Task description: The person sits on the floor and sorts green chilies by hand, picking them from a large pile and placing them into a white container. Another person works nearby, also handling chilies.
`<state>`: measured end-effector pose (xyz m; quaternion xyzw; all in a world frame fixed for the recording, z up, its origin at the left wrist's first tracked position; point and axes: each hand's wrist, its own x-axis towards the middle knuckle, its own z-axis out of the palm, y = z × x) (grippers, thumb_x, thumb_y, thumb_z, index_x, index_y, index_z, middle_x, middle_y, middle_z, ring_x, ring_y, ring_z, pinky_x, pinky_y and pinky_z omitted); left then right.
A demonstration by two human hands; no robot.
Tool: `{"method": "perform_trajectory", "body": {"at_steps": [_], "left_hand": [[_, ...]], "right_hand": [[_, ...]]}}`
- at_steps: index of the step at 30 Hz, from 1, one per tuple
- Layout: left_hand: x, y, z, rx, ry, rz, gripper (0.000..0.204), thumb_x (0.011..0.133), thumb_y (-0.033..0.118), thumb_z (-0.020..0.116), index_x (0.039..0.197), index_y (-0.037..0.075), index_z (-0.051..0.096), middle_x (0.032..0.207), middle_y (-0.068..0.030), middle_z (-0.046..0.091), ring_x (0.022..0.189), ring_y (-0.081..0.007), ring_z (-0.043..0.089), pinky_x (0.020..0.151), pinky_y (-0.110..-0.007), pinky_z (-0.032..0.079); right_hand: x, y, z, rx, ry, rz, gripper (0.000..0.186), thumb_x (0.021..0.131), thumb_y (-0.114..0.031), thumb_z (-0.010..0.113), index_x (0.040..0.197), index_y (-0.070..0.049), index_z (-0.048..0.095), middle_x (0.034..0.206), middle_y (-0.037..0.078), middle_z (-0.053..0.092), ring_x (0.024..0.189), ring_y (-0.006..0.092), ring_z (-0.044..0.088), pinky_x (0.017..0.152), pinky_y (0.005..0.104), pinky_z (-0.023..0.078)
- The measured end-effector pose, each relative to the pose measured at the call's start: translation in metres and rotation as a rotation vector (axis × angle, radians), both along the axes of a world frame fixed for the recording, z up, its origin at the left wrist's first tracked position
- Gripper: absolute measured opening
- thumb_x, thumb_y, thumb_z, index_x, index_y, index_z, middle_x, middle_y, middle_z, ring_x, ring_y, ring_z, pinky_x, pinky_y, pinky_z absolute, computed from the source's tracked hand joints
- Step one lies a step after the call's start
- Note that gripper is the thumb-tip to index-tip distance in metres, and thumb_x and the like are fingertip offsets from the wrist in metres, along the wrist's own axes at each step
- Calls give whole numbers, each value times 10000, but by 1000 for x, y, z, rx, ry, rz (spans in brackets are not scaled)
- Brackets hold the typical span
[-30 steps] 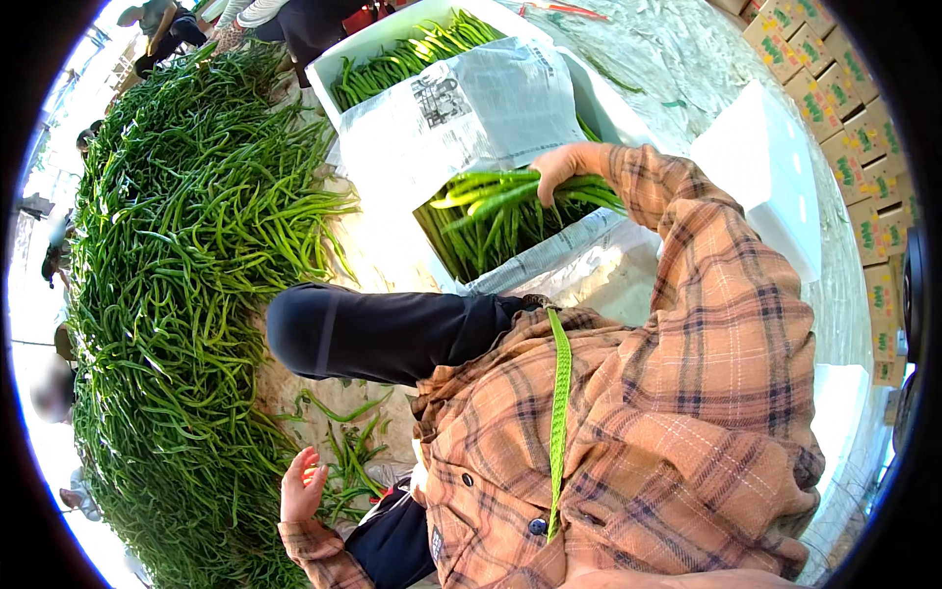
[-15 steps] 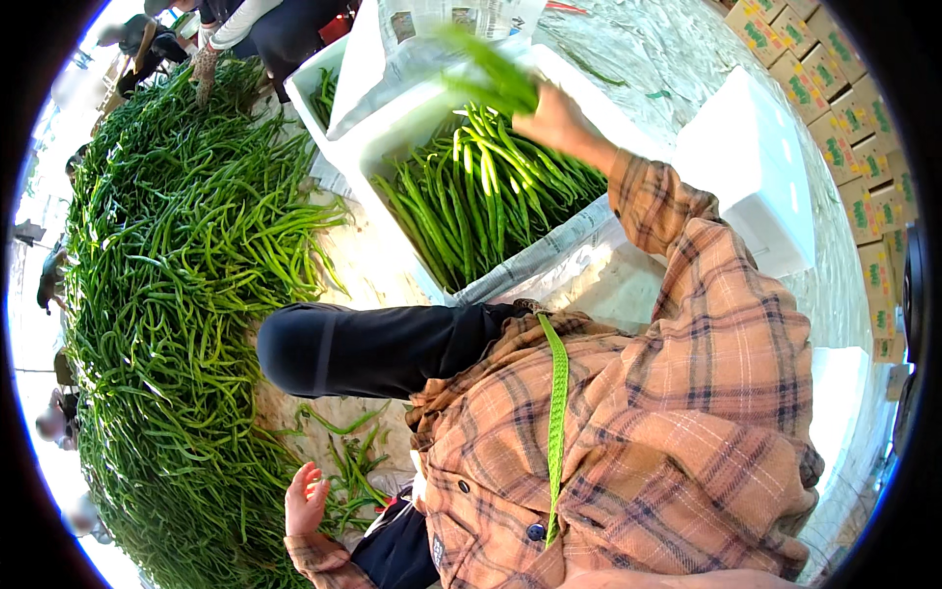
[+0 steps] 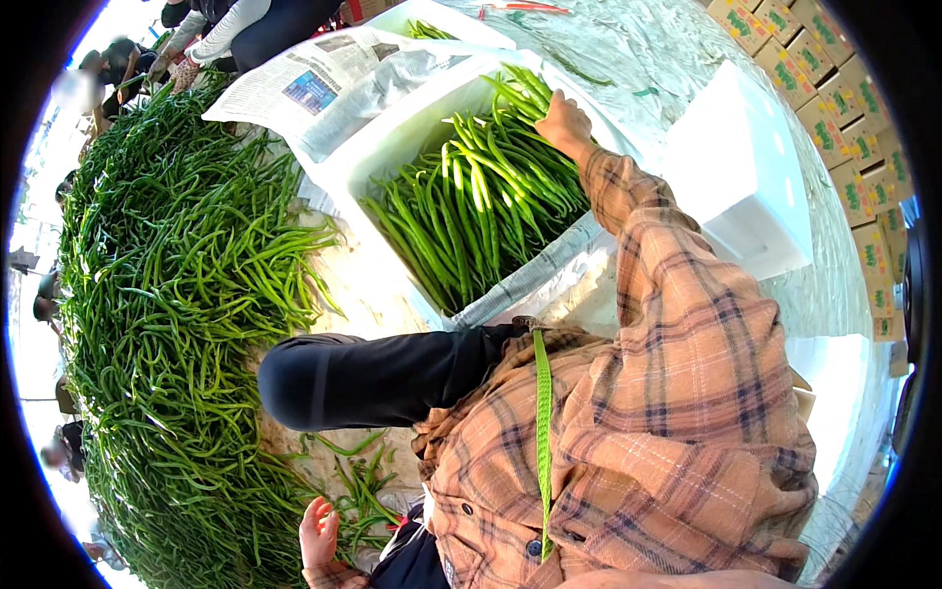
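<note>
My right hand is closed around the near ends of a bunch of long green chili peppers, at the far right corner of a white foam box. Their tips rest against the box's inner far side. Below them, many more long green chili peppers lie side by side, filling much of the box. My left hand is low at the left, fingers loosely bent and apart, with nothing seen in it. It is nearest to a few loose peppers on the ground sheet.
A big heap of green chili peppers spreads along the left. Newspaper hangs over the box's far left edge, by another foam box. A white foam block stands right, cartons beyond. A co-worker's hands are at the heap's far end.
My right hand has come down from above the box, bringing the bunch of chili peppers to the box's far right corner. The newspaper has flopped outward to the left. My left hand shifted slightly.
</note>
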<state>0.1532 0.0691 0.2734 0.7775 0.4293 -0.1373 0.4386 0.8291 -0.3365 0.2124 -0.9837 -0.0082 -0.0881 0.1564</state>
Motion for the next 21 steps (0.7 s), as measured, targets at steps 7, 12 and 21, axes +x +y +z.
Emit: {"method": "perform_trajectory", "body": {"at_steps": [7, 12, 21], "left_hand": [[-42, 38, -41, -174, -51, 116, 489, 878, 132, 652, 1303, -9, 456, 1103, -130, 612, 881, -144, 588, 749, -259, 497], [-22, 19, -37, -214, 10, 209, 480, 864, 129, 668, 1301, 46, 488, 1139, -98, 597, 920, -153, 581, 767, -277, 483], [-33, 12, -24, -129, 99, 264, 490, 861, 119, 664, 1308, 31, 484, 1190, -136, 575, 1054, -221, 555, 883, -340, 464]], "right_hand": [[31, -41, -84, -200, 314, -174, 778, 864, -539, 526, 1453, -118, 242, 1443, 210, 331, 1378, 451, 151, 1043, 607, 266], [42, -70, -107, -259, 219, -31, 739, 855, -520, 538, 1424, -111, 302, 1399, 164, 390, 1328, 440, 254, 974, 586, 335], [16, -51, -142, -161, 8, -123, 553, 894, -368, 483, 1395, -174, 350, 1350, 88, 435, 1165, 389, 451, 915, 512, 407]]}}
